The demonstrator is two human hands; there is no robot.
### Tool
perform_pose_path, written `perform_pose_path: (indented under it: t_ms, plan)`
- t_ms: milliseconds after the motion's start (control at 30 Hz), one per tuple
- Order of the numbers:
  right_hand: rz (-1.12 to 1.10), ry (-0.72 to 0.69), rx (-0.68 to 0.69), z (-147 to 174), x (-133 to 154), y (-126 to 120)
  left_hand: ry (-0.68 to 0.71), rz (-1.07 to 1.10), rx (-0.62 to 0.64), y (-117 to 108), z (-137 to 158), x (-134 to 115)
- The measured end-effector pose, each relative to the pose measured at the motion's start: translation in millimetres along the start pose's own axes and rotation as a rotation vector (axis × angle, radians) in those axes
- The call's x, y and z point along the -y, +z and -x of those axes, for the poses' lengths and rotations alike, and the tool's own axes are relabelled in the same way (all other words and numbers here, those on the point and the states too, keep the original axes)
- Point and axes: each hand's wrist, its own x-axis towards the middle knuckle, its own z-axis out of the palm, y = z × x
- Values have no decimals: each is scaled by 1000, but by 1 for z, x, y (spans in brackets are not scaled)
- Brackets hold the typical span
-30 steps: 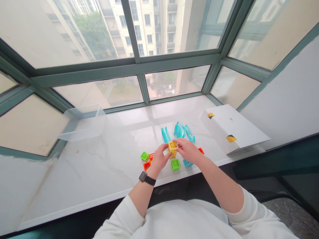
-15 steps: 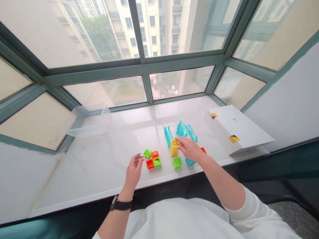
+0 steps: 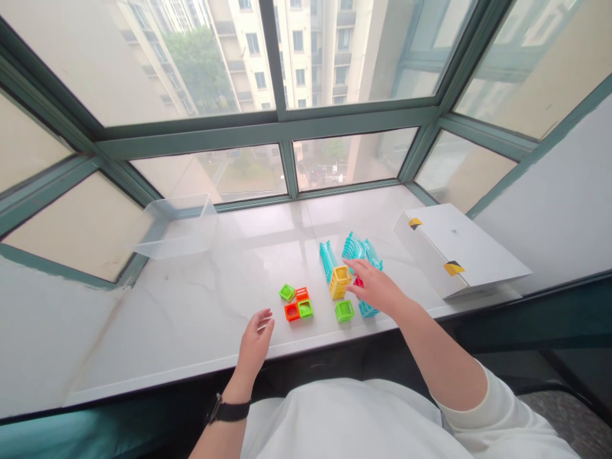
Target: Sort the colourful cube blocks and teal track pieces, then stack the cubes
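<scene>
My right hand [image 3: 377, 288] is at the right side of a yellow stack of hollow blocks [image 3: 340, 283], its thumb and fingers apart. The fingertips are close to the stack's upper edge; whether they touch it I cannot tell. Between them shows a bit of a red piece [image 3: 358, 281], mostly hidden by the hand. A green block [image 3: 344, 311] and a blue block [image 3: 368, 309] are on the near side. My left hand [image 3: 257, 335] hovers by the front edge, fingers loosely bent and holding nothing. To its right lie green blocks [image 3: 305, 309] and orange-red blocks [image 3: 292, 312] in a cluster.
Turquoise track-like pieces [image 3: 327, 260] and curved ones [image 3: 354, 246] lie behind the yellow stack. A clear plastic bin [image 3: 182, 245] stands at the back left, and a white box [image 3: 466, 245] at the right. Windows [image 3: 268, 127] enclose the white ledge [image 3: 191, 319].
My view has shifted slightly. My right hand's fingers have spread a little beside the yellow stack, and a red piece now shows between them. My left hand has drawn slightly away from the cluster.
</scene>
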Motion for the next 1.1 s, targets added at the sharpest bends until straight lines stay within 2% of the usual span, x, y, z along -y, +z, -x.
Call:
perform_pose_path:
  t_ms: [133, 267, 400, 567, 767, 900, 1100]
  plan:
    - [-13, -67, -131, 23, 28, -18, 137, -107, 90, 13, -2, -6]
    - [-106, -185, -188, 46, 59, -14, 273, -222, 123, 22, -6, -8]
    - [-175, -268, -21, 57, 81, 17, 387, -305, 143, 29, -11, -9]
    - [-35, -177, 238, 50, 89, 76, 410, -360, 164, 33, -14, -5]
    - [207, -134, 351, 23, 77, 141, 366, -392, 160, 36, -16, 0]
    - [287, -107, 388, 8, 69, 161, 348, -415, 165, 39, -20, 1]
    - [330, -78, 412, 7, 65, 165, 346, -445, 188, 40, -24, 3]
